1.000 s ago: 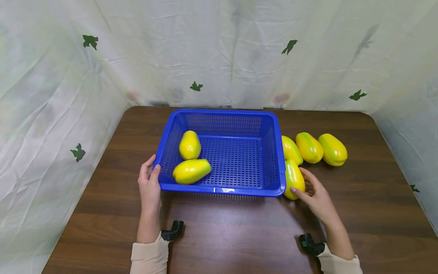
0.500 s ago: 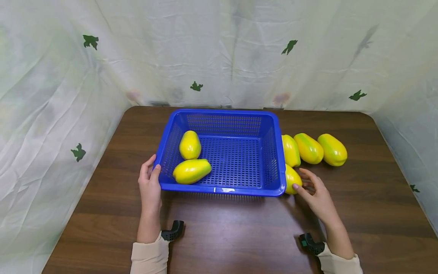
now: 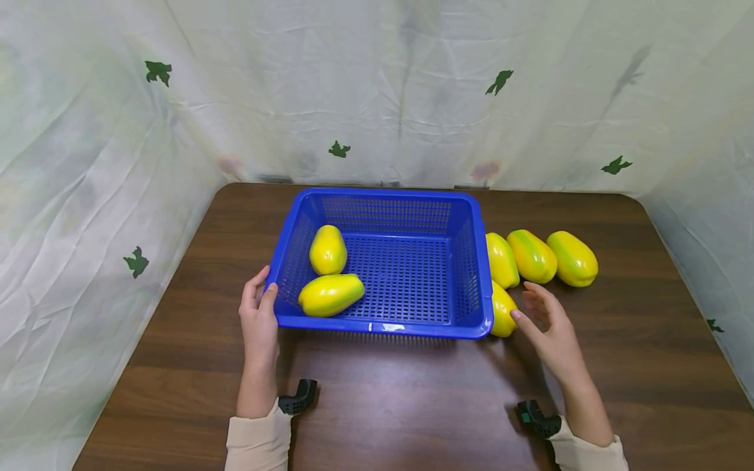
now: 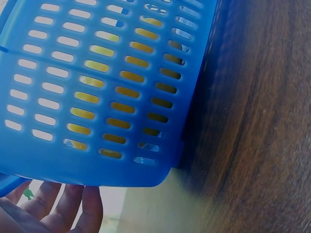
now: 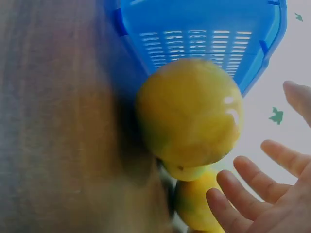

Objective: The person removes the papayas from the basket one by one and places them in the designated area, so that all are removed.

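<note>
A blue plastic basket (image 3: 406, 330) with slotted walls stands mid-table. My left hand (image 3: 259, 320) grips its left rim near the front corner, fingers outside and thumb over the edge; some fingers (image 4: 90, 208) show in the left wrist view. Inside the basket lie two glossy yellow-green fruits, mango-like in shape: one upright fruit (image 3: 328, 250) and one sideways fruit (image 3: 332, 295). Right of the basket, a front fruit (image 3: 502, 313) is partly hidden by the rim. My right hand (image 3: 554, 337) is beside it with loosely bent fingers; the right wrist view shows them spread and apart from the fruit.
Behind the front fruit are three more: a fruit (image 3: 502, 260) beside the basket wall, a middle fruit (image 3: 532, 256) and an outer fruit (image 3: 573, 259). Brown wooden table (image 3: 389, 405) extends around them. A pale cloth backdrop (image 3: 400, 98) rises behind.
The front fruit has shifted back and left, further behind the basket rim, and the fruit behind it has turned. My right hand has since drawn slightly right. The left hand stays put.
</note>
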